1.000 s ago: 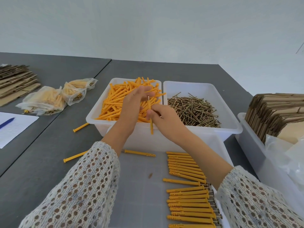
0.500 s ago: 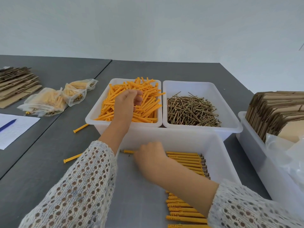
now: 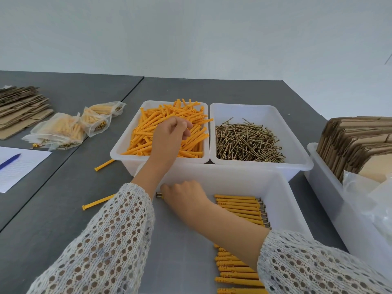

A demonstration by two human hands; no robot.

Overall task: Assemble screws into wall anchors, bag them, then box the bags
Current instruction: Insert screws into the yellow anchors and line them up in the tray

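My left hand [image 3: 169,136] reaches into the white bin [image 3: 118,150] of orange wall anchors [image 3: 146,132], its fingers curled and pinching at an anchor in the pile. Beside it on the right, a second white bin [image 3: 301,149] holds brass screws [image 3: 244,141]. My right hand [image 3: 186,196] is low in the near white bin [image 3: 233,179]. It grips an assembled anchor [image 3: 158,195], of which only the screw head shows, at the hand's left. Assembled anchors [image 3: 237,205] lie in rows on this bin's right side, partly hidden by my right forearm.
Filled bags [image 3: 61,130] lie at the left near flat cardboard [image 3: 19,107] and a sheet of paper with a blue pen [image 3: 10,162]. Two loose anchors [image 3: 99,202] lie on the grey table. A bin [image 3: 324,187] at the right holds folded cartons [image 3: 350,141] and plastic bags.
My right hand came down from the anchor bin with the assembled anchor into the near bin. My left hand stayed over the anchor pile and curled its fingers.
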